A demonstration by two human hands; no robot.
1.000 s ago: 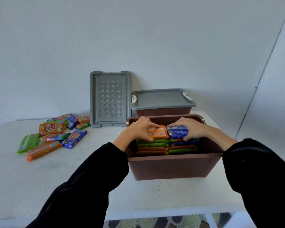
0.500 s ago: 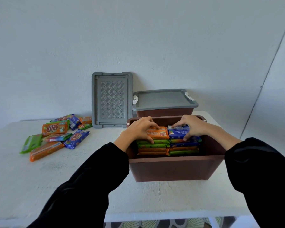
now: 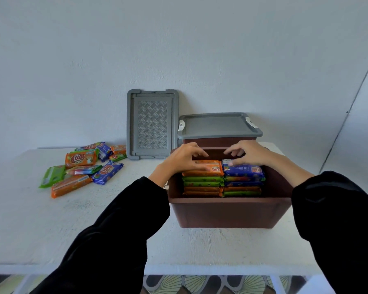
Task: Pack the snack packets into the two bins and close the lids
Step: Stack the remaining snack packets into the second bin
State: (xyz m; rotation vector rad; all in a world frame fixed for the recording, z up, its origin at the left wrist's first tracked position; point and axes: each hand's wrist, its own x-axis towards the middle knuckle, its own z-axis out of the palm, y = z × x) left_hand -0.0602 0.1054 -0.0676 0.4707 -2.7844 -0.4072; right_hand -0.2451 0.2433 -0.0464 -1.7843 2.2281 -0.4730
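Note:
An open brown bin (image 3: 225, 213) stands at the table's front right, holding two stacks of snack packets. An orange packet (image 3: 209, 170) tops the left stack and a blue packet (image 3: 245, 169) tops the right one. My left hand (image 3: 183, 159) hovers over the orange packet's far end with its thumb resting on it and its fingers curled apart. My right hand (image 3: 250, 152) touches the blue packet's far edge with loose fingertips. Behind stands a second brown bin with its grey lid (image 3: 217, 126) on.
A loose grey lid (image 3: 152, 124) leans upright against the wall, left of the closed bin. Several loose packets (image 3: 81, 159), orange, green and blue, lie scattered at the back left of the white table (image 3: 51, 225). The table's front edge is close to me.
Both hands set the orange and blue packets down on the stacks, then slid back toward the bin's far wall and loosened their fingers.

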